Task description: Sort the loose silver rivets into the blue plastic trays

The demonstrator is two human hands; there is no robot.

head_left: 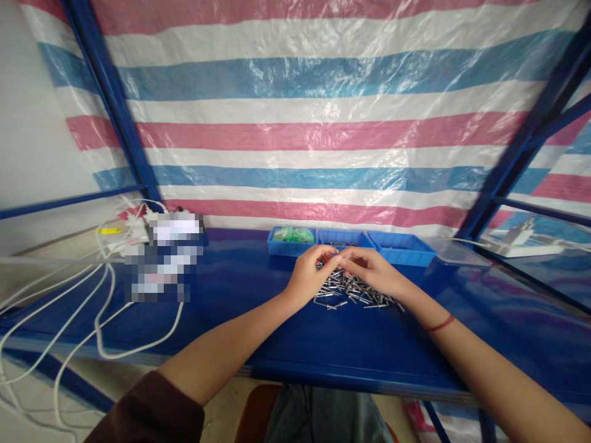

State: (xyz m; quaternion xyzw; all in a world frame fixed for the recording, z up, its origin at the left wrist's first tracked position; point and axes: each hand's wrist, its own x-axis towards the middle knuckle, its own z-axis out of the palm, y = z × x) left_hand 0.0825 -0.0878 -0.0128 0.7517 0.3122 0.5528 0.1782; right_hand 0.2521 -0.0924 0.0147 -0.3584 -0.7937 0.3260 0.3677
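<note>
My left hand and my right hand meet fingertip to fingertip above a pile of small metal pins on the blue table. Both hands are closed in a pinch; whatever lies between the fingertips is too small to name. Behind the hands stand three blue bins in a row. Green and clear packets fill the left bin. The middle bin is partly covered by my hands, with some metal pieces showing. The right bin shows little inside.
A clear plastic lid lies right of the bins. White cables run over the left part of the blue table, near a blurred-out device. A white power strip sits at the right. Blue posts and a striped sheet stand behind.
</note>
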